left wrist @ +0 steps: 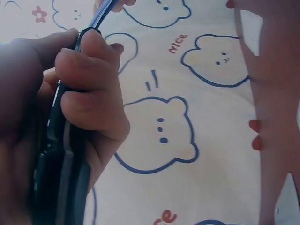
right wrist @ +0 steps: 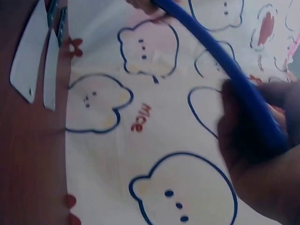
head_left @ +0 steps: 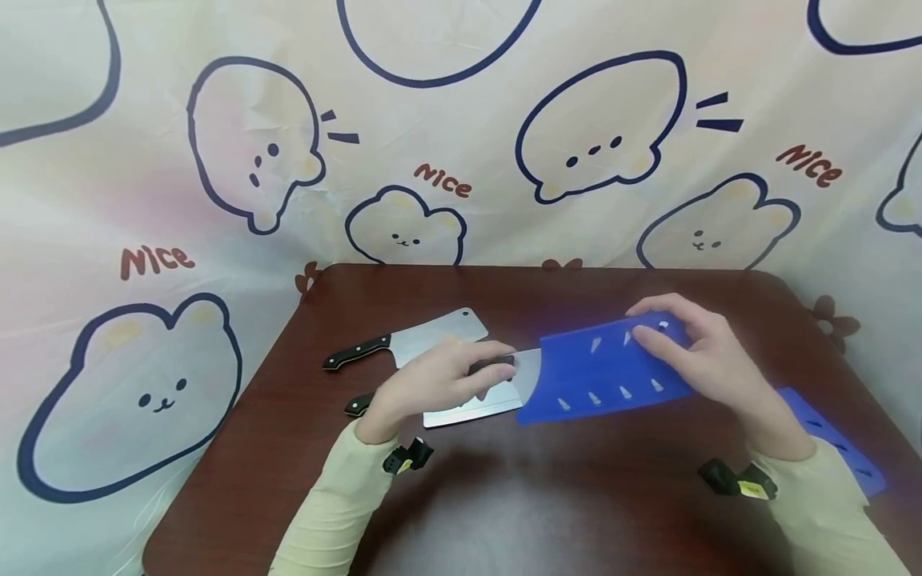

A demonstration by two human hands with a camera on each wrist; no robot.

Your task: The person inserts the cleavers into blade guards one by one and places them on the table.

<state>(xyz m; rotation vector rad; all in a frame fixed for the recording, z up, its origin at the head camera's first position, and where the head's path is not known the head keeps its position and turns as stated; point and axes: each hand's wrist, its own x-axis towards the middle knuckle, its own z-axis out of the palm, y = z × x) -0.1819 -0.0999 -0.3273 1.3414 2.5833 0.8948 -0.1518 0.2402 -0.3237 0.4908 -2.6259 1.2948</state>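
Observation:
My left hand (head_left: 439,376) grips a kitchen knife by its black handle (left wrist: 61,140), fingers curled round it. Only a short stretch of its wide steel blade (head_left: 531,374) shows; the rest is hidden inside a blue blade sheath (head_left: 612,368) with rows of slots. At the sheath's far end my right hand (head_left: 702,348) pinches it between thumb and fingers. Knife and sheath are held up over the table. Behind the left hand lies a cleaver (head_left: 435,334) with a black handle. Another knife (head_left: 471,412) lies partly hidden under the left hand and wrist.
A second blue sheath (head_left: 867,472) lies at the table's right side, partly covered by the right forearm. The brown table (head_left: 547,496) meets a cartoon-printed cloth (head_left: 490,232) at its back and sides. Each wrist bears a small black camera.

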